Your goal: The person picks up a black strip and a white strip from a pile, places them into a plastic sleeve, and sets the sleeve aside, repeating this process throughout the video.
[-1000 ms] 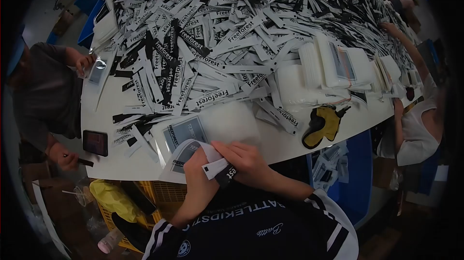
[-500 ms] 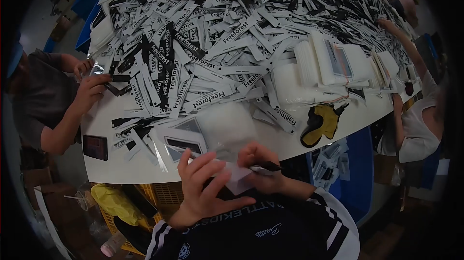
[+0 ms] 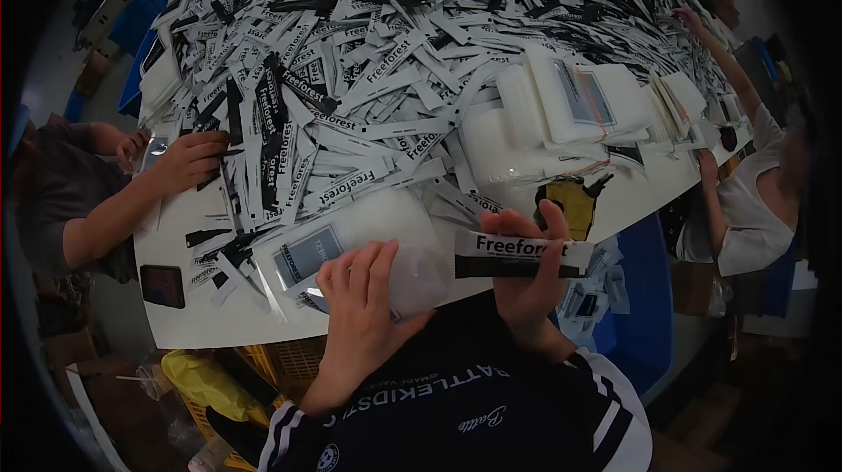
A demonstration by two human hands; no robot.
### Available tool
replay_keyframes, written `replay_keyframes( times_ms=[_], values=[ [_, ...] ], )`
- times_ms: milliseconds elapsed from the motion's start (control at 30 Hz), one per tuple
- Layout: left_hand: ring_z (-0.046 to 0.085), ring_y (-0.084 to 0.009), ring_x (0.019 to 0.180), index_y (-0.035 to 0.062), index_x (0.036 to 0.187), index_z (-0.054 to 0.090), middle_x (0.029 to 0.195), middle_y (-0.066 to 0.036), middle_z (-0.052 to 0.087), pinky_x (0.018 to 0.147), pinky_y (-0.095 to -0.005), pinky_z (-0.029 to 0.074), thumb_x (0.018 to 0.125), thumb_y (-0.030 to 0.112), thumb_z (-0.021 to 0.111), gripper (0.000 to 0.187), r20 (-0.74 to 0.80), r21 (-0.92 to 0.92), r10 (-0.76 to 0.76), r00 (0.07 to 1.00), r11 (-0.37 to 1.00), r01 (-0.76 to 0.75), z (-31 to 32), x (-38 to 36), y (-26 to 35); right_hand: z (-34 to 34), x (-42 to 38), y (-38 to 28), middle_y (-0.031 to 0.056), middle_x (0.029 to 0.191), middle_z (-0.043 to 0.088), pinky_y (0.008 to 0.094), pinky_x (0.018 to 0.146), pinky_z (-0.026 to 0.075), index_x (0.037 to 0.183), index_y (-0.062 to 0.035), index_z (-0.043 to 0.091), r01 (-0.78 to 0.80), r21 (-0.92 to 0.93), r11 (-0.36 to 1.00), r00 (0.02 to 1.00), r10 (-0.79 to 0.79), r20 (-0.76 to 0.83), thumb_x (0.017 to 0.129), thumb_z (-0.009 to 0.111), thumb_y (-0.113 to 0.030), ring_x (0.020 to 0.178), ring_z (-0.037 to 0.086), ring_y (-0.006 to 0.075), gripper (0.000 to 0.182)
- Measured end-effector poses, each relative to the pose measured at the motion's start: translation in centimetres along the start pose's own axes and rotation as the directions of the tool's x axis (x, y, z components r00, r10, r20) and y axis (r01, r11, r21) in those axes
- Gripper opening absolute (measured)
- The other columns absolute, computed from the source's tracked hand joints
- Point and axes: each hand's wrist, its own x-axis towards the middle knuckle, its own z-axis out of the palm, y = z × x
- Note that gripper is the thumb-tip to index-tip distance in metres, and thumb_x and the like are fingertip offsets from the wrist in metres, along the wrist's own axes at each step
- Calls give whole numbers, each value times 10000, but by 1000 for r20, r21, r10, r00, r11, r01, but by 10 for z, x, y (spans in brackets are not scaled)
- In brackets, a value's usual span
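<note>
Two sachets (image 3: 478,245), a white one printed "Freeforest" and a dark one along its lower edge, are pinched between the thumb and fingers of the right hand (image 3: 526,295), in front of the worktop's (image 3: 200,323) near edge. The left hand (image 3: 358,310) is laid over the near side of the clear bags (image 3: 399,213), its fingers bent and close together; whether anything is pinched beneath cannot be told. Beyond the bags, the worktop is covered by a pile (image 3: 377,60) of loose sachets.
</note>
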Motion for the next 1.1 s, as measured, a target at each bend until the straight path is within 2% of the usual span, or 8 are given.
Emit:
replay_keyframes(
  times_ms=[133,467,567,633,800,933,1000,1100],
  values=[
    [412,-283,1065,31,1236,403,1184,-104,437,887,-447,288,550,263,800,826,-338,-125,94,937,982,-144,5,1,0,10,5,1,228,1211,507,456,1037,291,1231,-1,420,-199,165,966,975,179,129,952,387,-318,1196,439,338,423],
    [392,-316,1108,70,1265,386,1264,-110,399,879,-461,295,547,272,813,860,-288,-119,221,932,957,-264,7,2,8,17,14,-18,212,1329,405,341,1009,327,1346,41,288,-612,-203,764,695,643,323,946,413,-230,1221,417,238,499],
    [524,-286,984,25,1158,501,1141,-131,537,771,-397,400,669,204,756,580,-298,-275,-17,954,959,-69,-26,7,14,21,13,-19,181,1247,500,328,969,368,1317,37,356,-517,-185,836,799,549,245,934,456,-218,1166,471,214,471],
    [609,-231,678,-15,967,599,817,-144,630,566,-306,440,795,111,642,217,118,-416,-232,965,871,261,-42,-3,-2,18,11,-16,148,1100,604,303,854,461,1274,28,430,-425,-345,837,776,533,338,895,535,-138,1024,576,198,427],
    [554,-217,462,-26,848,618,583,-148,557,454,-269,406,847,66,563,106,23,-401,-241,970,887,229,-39,-4,-9,11,26,-16,113,818,682,254,611,523,1069,-27,627,163,-763,625,967,51,248,801,646,-68,709,658,135,272],
    [569,-238,487,-15,861,614,597,-152,561,461,-280,413,845,76,568,103,86,-421,-234,969,873,248,-37,-9,-15,9,33,-22,100,762,675,227,626,494,974,-17,664,-146,-692,707,775,517,364,778,657,-52,694,638,108,200],
    [573,-234,488,-8,856,615,600,-148,565,460,-279,414,846,76,568,97,107,-421,-196,975,879,223,-35,-9,-14,1,41,-16,66,756,662,218,654,471,951,-6,663,-572,-567,593,470,804,366,770,653,-51,704,591,66,187],
    [583,-221,490,7,840,617,598,-136,573,457,-281,418,839,91,586,90,149,-425,-155,977,882,204,-25,-11,-7,-5,38,14,59,774,649,227,686,469,977,28,633,-541,-621,567,279,818,504,760,620,-60,720,569,78,235]
  ],
)
